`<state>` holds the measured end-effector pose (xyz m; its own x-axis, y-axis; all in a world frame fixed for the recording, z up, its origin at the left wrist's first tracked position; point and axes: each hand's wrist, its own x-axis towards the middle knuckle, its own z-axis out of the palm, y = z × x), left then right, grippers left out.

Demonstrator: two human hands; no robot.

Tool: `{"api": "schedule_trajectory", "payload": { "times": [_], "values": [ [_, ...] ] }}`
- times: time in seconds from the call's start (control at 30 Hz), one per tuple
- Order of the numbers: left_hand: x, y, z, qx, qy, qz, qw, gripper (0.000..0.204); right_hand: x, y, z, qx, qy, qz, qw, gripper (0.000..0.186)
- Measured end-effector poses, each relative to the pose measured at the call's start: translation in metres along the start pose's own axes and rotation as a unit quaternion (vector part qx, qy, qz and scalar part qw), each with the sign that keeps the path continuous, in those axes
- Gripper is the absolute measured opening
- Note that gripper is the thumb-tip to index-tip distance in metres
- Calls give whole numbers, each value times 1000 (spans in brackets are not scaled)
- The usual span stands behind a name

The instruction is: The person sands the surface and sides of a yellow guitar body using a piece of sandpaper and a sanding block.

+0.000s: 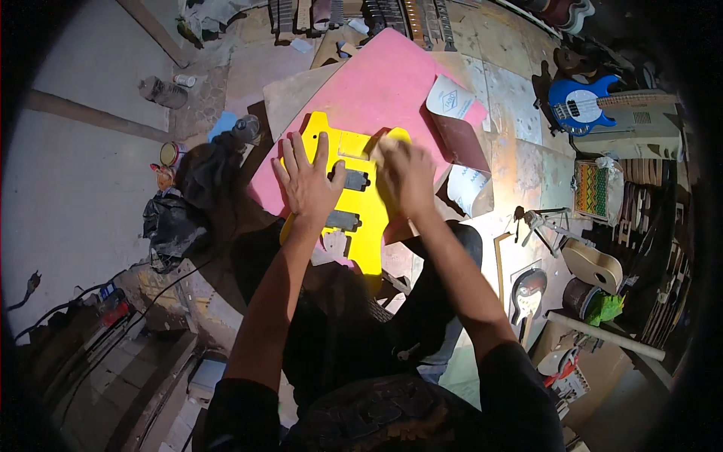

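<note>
A bright yellow electric guitar body (364, 248) lies on a pink board (384, 83) over my lap, its dark pickup cavities facing up. My left hand (310, 181) rests on its left side, fingers spread and pressing flat on the yellow surface. My right hand (407, 173) is curled at the body's upper right edge, smeared by motion. Something pale and tan shows at its fingertips, but I cannot make out what it is. Beside the right hand, curled sheets of sandpaper (459, 139) with brown grit and white printed backing lie on the board.
Several guitar necks (414, 19) line the far edge. A blue bass guitar (584, 104) lies at the right, above racks of wooden parts. An unfinished guitar body (593, 264) and a white tube (602, 335) are lower right. At left are a black plastic bag (175, 230) and a can (172, 154).
</note>
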<state>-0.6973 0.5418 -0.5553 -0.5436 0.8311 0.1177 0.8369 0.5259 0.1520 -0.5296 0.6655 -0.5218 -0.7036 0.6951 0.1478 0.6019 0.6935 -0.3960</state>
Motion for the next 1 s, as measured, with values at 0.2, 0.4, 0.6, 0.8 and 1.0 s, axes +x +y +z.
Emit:
{"api": "schedule_trajectory", "payload": {
  "times": [0.2,0.4,0.6,0.8,1.0],
  "values": [
    [-71,36,-10,-111,-128,162,972,94,27,23,-49,102,119,67,985,53],
    [-103,54,-18,-110,-151,181,966,100,-82,35,-40,324,102,198,920,50],
    [-18,48,-14,-25,-106,213,971,84,-115,23,-54,456,42,335,823,52],
    [4,-18,-25,-28,-69,77,994,72,-113,24,-38,694,96,421,576,37],
    [-1,-30,-22,-86,-83,-64,991,80,-77,-1,2,695,101,421,574,34]
  ]
}}
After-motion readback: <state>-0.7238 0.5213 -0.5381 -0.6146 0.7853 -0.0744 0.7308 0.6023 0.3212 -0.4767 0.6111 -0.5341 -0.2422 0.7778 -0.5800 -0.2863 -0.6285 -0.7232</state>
